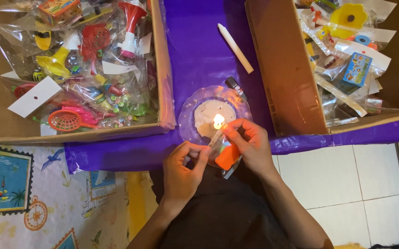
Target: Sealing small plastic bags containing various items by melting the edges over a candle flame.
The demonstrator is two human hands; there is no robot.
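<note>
Both hands pinch a small clear plastic bag (219,146) with an orange toy (227,157) inside. My left hand (184,167) grips its lower edge; my right hand (250,140) holds its top edge right at a candle flame (218,120). The flame burns on a pool of white wax in a clear plastic plate (189,117) lying on a purple sheet (199,50).
Two open cardboard boxes hold several bagged plastic toys, the left box (162,69) and the right box (282,69). A white unlit candle (235,48) and a lighter (234,85) lie on the purple sheet between them. A patterned mat (33,198) and white floor tiles (347,180) lie nearer me.
</note>
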